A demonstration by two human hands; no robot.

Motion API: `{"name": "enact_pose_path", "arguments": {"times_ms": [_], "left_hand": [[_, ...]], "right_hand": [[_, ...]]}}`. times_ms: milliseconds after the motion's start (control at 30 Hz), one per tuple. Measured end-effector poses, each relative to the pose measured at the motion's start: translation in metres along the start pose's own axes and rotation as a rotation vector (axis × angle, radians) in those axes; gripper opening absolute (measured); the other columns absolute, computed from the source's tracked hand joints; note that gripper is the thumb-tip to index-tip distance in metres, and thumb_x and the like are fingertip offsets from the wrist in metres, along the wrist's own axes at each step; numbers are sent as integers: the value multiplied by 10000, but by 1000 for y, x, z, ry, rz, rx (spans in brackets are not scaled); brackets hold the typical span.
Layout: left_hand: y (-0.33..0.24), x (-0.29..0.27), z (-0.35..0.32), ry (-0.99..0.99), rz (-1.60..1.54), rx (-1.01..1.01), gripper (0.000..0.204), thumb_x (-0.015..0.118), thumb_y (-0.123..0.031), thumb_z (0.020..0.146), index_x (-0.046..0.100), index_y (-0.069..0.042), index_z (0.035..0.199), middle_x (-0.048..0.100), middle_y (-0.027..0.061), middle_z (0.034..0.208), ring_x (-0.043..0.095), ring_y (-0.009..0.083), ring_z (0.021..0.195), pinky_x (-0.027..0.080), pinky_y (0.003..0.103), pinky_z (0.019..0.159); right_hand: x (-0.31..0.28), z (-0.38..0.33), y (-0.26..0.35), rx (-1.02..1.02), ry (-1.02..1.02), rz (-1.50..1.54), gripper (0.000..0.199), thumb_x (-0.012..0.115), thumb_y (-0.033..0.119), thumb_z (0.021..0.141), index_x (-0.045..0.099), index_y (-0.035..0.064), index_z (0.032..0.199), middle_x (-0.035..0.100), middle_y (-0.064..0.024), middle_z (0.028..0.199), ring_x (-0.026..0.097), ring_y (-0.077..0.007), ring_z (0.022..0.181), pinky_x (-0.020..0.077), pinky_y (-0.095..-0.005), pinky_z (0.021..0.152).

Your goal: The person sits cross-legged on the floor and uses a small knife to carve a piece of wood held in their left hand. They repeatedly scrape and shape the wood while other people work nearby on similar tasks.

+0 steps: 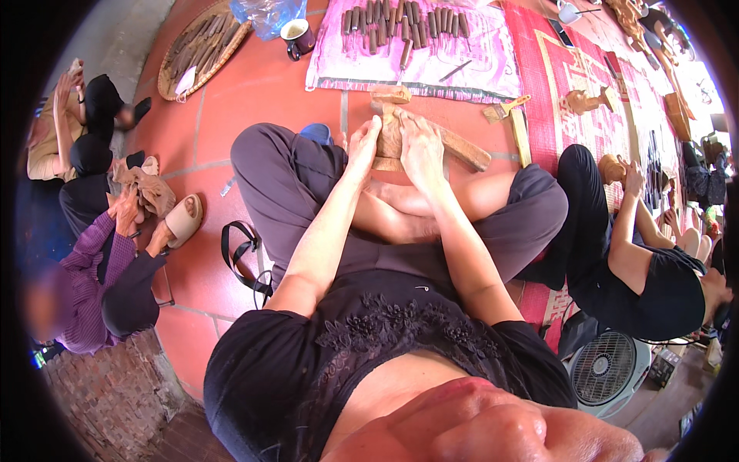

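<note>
I sit cross-legged on a red tiled floor (254,92). A light brown wooden carving (390,115) stands upright just past my crossed legs. My left hand (363,146) presses against its left side. My right hand (421,150) wraps over its front and right side. A longer piece of wood (466,152) sticks out to the right from under the carving. No tool shows in either hand.
A pink cloth (469,65) with several carving chisels (404,23) lies ahead, next to a dark mug (296,37) and a round woven tray (202,50). People sit at my left (108,254) and right (639,269). A fan (608,368) stands at lower right.
</note>
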State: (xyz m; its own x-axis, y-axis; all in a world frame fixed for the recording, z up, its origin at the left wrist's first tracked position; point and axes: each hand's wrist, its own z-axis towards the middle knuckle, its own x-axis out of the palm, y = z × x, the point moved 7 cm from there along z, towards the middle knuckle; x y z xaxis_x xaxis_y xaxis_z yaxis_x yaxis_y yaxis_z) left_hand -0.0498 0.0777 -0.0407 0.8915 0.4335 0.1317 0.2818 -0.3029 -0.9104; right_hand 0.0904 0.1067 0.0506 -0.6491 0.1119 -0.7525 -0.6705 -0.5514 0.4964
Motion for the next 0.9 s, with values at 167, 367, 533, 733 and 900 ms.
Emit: {"name": "enact_pose_path", "arguments": {"times_ms": [167, 367, 533, 733, 900], "left_hand": [[27, -24, 30, -60, 136, 85, 542, 518, -526, 994, 682, -56, 1208, 702, 102, 1157, 609, 234, 1144, 311, 364, 1111], [-24, 6, -19, -13, 75, 43, 515, 564, -490, 993, 680, -33, 1203, 689, 70, 1139, 611, 146, 1080, 467, 306, 939], [7, -12, 13, -34, 3, 93, 481, 557, -451, 1009, 676, -16, 1176, 702, 55, 1079, 636, 125, 989, 490, 285, 882], [-5, 9, -13, 54, -59, -5, 468, 543, -411, 1025, 637, 11, 1203, 673, 53, 1065, 606, 113, 981, 467, 275, 869], [-4, 2, -6, 3, -116, -35, 458, 546, -414, 1026, 643, 3, 1188, 677, 34, 1024, 613, 99, 935, 475, 268, 842]], "right_hand": [[4, -19, 19, 31, 134, -33, 315, 510, 117, 966, 626, 2, 1236, 625, -162, 1012, 620, -330, 940, 453, -456, 845], [2, -6, 0, 54, 24, -25, 331, 492, 159, 988, 620, 13, 1257, 627, -173, 1042, 621, -352, 975, 457, -492, 881], [3, -25, 24, 43, 146, -20, 328, 488, 118, 979, 612, 6, 1261, 615, -171, 1009, 617, -349, 963, 457, -472, 867], [5, -7, 2, 86, 98, -53, 332, 480, 125, 982, 614, -18, 1250, 627, -219, 1174, 601, -375, 1087, 440, -475, 961], [5, -24, 18, 122, 237, -64, 337, 476, 141, 986, 612, -3, 1258, 629, -212, 1163, 604, -365, 1065, 443, -479, 931]]}}
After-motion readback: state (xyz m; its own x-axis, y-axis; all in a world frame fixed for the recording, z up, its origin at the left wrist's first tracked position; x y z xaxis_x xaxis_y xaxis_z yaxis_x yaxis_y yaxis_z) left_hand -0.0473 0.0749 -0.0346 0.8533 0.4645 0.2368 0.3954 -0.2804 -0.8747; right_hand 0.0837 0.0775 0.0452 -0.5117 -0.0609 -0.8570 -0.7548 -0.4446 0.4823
